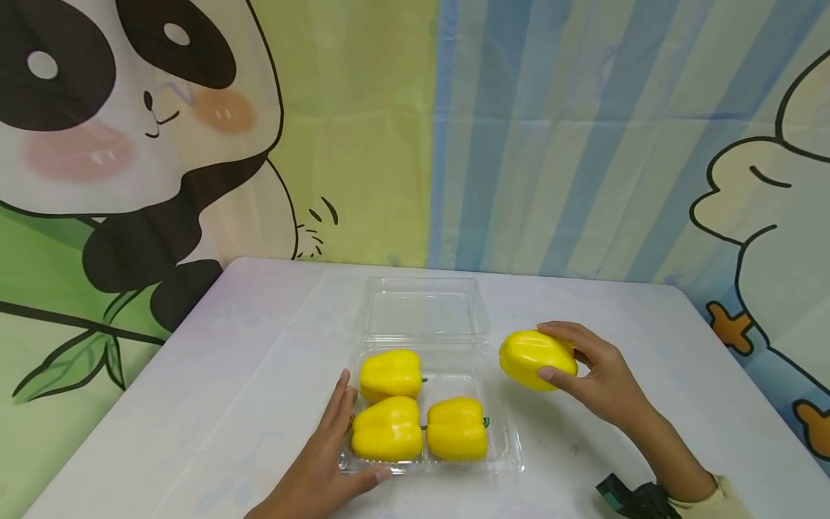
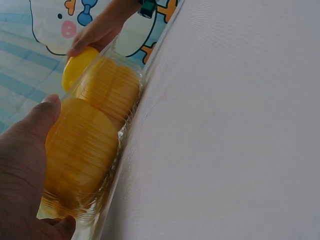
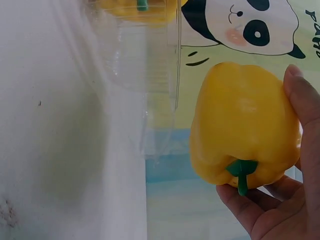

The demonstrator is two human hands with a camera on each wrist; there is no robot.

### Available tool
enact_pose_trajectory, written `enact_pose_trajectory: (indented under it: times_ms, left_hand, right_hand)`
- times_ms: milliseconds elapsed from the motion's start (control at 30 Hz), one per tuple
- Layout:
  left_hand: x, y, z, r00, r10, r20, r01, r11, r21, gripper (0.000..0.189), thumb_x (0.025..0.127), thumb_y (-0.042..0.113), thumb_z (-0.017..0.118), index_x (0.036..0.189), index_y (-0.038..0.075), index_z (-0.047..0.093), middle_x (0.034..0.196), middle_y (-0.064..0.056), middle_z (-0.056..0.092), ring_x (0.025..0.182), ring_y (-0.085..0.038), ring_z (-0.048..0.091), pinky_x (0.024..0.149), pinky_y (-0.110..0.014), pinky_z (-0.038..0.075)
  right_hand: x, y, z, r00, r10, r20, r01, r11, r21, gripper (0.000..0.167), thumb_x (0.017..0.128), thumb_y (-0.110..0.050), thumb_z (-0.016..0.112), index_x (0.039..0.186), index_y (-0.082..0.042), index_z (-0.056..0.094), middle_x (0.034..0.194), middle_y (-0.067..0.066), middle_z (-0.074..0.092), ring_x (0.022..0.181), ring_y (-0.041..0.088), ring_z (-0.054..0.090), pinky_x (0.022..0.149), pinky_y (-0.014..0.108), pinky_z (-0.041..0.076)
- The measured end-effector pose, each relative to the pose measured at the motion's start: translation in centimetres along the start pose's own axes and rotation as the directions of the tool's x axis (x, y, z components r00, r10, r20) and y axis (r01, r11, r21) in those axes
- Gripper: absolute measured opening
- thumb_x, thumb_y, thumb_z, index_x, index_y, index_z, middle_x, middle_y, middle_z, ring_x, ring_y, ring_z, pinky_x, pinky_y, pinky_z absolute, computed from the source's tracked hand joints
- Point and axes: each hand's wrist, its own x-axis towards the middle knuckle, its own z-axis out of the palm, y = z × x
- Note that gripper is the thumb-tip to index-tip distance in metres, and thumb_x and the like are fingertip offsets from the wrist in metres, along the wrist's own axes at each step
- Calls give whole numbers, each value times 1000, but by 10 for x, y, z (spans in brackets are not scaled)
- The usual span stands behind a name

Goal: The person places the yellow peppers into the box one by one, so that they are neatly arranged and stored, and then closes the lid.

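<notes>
On the table, a clear plastic clamshell box (image 1: 506, 443) lies with its lid (image 1: 424, 306) folded back, away from the person. Three yellow bell peppers sit inside: one at the back left (image 1: 390, 375), one at the front left (image 1: 387, 429) and one at the front right (image 1: 457, 429). My left hand (image 1: 324, 450) rests against the box's left side, fingers extended along it and thumb by the front edge. Right of the box, my right hand (image 1: 599, 371) grips another yellow bell pepper (image 1: 534, 359) above the table. Its green stem (image 3: 242, 175) shows in the right wrist view.
The white table (image 1: 214, 404) reaches back to a printed curtain (image 1: 363, 130) with a panda and stripes. A dark strapped device (image 1: 638, 499) is on the right wrist. The box's back right part (image 1: 454, 360) shows bare plastic.
</notes>
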Motion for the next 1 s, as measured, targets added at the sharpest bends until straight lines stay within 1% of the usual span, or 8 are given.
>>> enact_pose_trajectory:
  times_ms: [133, 267, 467, 700, 867, 1000]
  left_hand:
    - [1, -1, 1, 1000, 1, -9, -1, 1000, 3, 118, 76, 61, 74, 155, 3, 8, 161, 6, -14, 145, -27, 12, 110, -55, 26]
    - [1, -1, 2, 1000, -6, -7, 6, 1000, 3, 118, 76, 61, 74, 155, 3, 9, 161, 7, -14, 145, -27, 14, 110, -55, 26]
    - [1, 0, 2, 1000, -5, -7, 5, 1000, 3, 118, 75, 61, 74, 155, 4, 9, 161, 7, -14, 145, -28, 14, 109, -55, 26]
    - [0, 1, 1, 1000, -16, 3, 16, 1000, 4, 118, 76, 62, 73, 156, 5, 6, 161, 10, -16, 146, -28, 11, 109, -57, 26]
    - [0, 3, 1, 1000, -18, -2, 18, 1000, 3, 117, 77, 62, 72, 156, 5, 6, 161, 8, -15, 145, -29, 11, 108, -59, 26]
    - [1, 3, 1, 1000, -23, 3, 23, 1000, 0, 118, 77, 62, 72, 156, 6, 6, 161, 8, -15, 146, -28, 10, 109, -58, 25]
  right_hand:
    - [4, -3, 6, 999, -40, 28, 39, 999, 32, 60, 73, 6, 82, 128, -7, 61, 125, 8, 59, 106, 6, 57, 87, 16, 49]
    - [6, -4, 10, 998, -49, 48, 46, 998, 49, 62, 71, 3, 84, 127, -10, 60, 125, 4, 58, 106, 8, 57, 87, 19, 50]
    - [10, -8, 13, 997, -45, 62, 40, 996, 81, 62, 71, 2, 85, 127, -10, 59, 126, 4, 57, 106, 11, 56, 88, 21, 51]
    - [13, -13, 17, 996, -66, 58, 61, 994, 90, 63, 69, 2, 86, 126, -9, 59, 124, 7, 59, 104, 14, 57, 87, 18, 50]
    - [15, -15, 19, 997, -58, 57, 53, 995, 80, 62, 70, 1, 86, 125, -11, 60, 124, 3, 59, 106, 12, 57, 87, 21, 51]
    - [16, -16, 21, 997, -60, 52, 55, 995, 86, 62, 70, 1, 86, 125, -11, 60, 124, 4, 59, 105, 12, 57, 86, 21, 52]
